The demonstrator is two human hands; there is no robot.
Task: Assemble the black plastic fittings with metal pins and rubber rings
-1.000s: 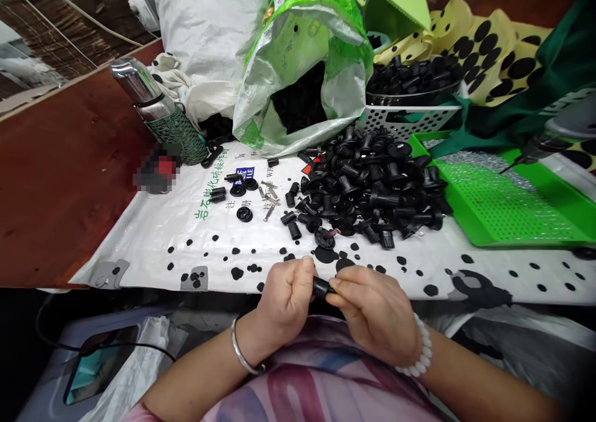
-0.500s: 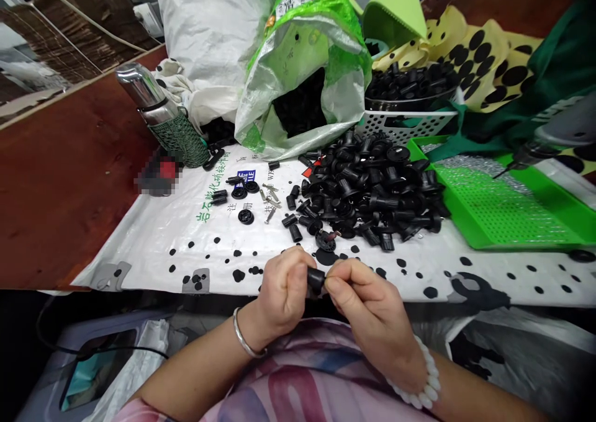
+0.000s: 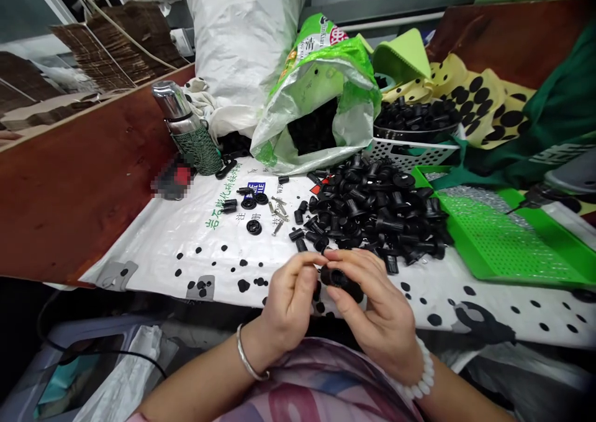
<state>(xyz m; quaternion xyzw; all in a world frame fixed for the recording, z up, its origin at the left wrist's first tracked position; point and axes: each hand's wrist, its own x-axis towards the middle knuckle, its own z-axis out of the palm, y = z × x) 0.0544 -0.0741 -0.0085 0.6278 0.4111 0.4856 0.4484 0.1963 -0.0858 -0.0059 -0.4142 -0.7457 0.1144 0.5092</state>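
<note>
Low in front of the worktop's near edge, my right hand [image 3: 379,313] is closed round a black plastic cap [image 3: 343,280], its round opening turned toward me. My left hand [image 3: 291,301] is curled right beside it, with the index fingertip meeting the right fingertips. Something dark shows by the left thumb, but I cannot make out what those fingers hold. Just beyond my hands lies a heap of black plastic knob-like parts [image 3: 372,208]. Left of the heap are small metal strips [image 3: 278,211] and a black spoked disc [image 3: 254,227].
A green perforated tray [image 3: 521,254] with small shiny pieces stands at right, a power drill [image 3: 535,197] above it. Behind are an open green-white sack [image 3: 279,124] and a bowl of black parts [image 3: 416,127]. A metal flask [image 3: 189,130] stands by the red-brown board [image 3: 93,180].
The view has shifted, so the table appears lower. The black part has turned and sits more in my right hand. My left fingers have opened somewhat from their tight grip.
</note>
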